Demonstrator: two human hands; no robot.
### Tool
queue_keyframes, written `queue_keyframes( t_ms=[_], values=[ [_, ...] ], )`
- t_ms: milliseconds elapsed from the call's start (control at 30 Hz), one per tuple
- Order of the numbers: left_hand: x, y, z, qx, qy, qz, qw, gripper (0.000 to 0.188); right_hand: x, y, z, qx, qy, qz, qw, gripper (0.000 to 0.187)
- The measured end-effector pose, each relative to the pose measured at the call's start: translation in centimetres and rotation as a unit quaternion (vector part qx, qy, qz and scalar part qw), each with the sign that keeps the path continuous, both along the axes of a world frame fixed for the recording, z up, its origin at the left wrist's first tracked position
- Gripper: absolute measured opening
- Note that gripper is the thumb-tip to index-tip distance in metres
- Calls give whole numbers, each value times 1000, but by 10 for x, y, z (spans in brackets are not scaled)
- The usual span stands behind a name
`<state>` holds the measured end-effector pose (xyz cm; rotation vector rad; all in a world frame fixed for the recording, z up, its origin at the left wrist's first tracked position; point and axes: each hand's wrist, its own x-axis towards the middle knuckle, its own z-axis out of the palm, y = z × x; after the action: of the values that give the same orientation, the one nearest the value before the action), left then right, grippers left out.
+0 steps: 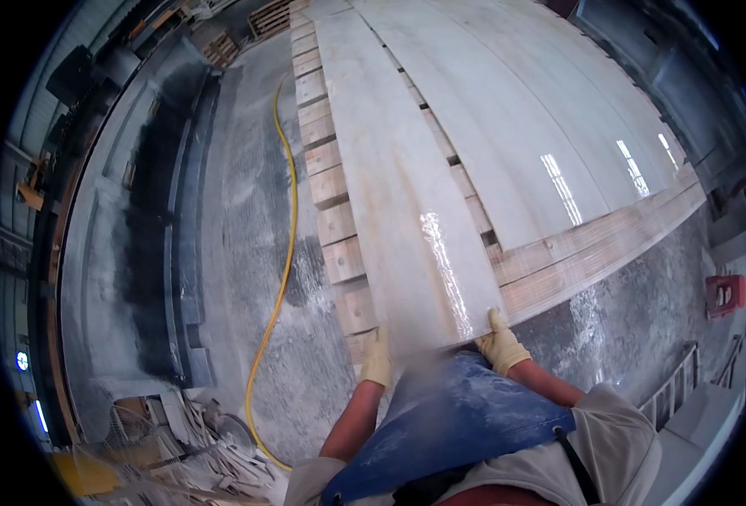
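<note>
A long, pale, polished stone slab (398, 185) lies lengthwise on wooden boards, with light glinting off its wet-looking top. My left hand (375, 361), in a cream glove, grips its near left corner. At the near right corner my right hand (501, 346), gloved alike, has its thumb up at the edge while the other fingers are partly hidden at and below the slab. To the right, across a narrow gap, lie wider pale slabs (516, 118) side by side. My blue apron (466, 413) is close against the slab's near end.
Wooden boards (592, 253) stick out beneath the slabs on the left and near sides. A yellow hose (292, 211) runs along the dusty floor at left, beside a long dark-stained trough (150, 228). Stone offcuts (213, 447) are heaped lower left. A red crate (724, 295) and a ladder-like frame (672, 384) stand right.
</note>
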<state>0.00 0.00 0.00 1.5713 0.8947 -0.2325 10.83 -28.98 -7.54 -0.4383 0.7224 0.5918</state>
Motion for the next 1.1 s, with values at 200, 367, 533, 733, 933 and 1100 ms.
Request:
queue_keyframes(
  t_ms=[200, 367, 533, 733, 933, 1100],
  values=[
    [-120, -56, -59, 66, 24, -18, 997, 67, -119, -69, -22, 48, 105, -35, 993, 45],
    [-191, -101, -23, 55, 102, -17, 993, 62, -217, -108, -37, 3, 99, -57, 993, 49],
    [-271, -139, -73, 54, 77, 6, 996, 70, -288, -146, -28, -56, 89, -33, 994, 48],
    [-326, -137, -102, 101, 35, -157, 982, 53, -315, -171, -39, -99, 93, 20, 990, 52],
    [-303, -121, -84, -162, 56, -108, 979, 61, -292, -247, -27, -122, 28, 271, 954, 62],
    [-252, -126, -44, 221, -81, -252, 939, 55, -204, -242, 20, -295, -110, 373, 873, 68]
  ],
)
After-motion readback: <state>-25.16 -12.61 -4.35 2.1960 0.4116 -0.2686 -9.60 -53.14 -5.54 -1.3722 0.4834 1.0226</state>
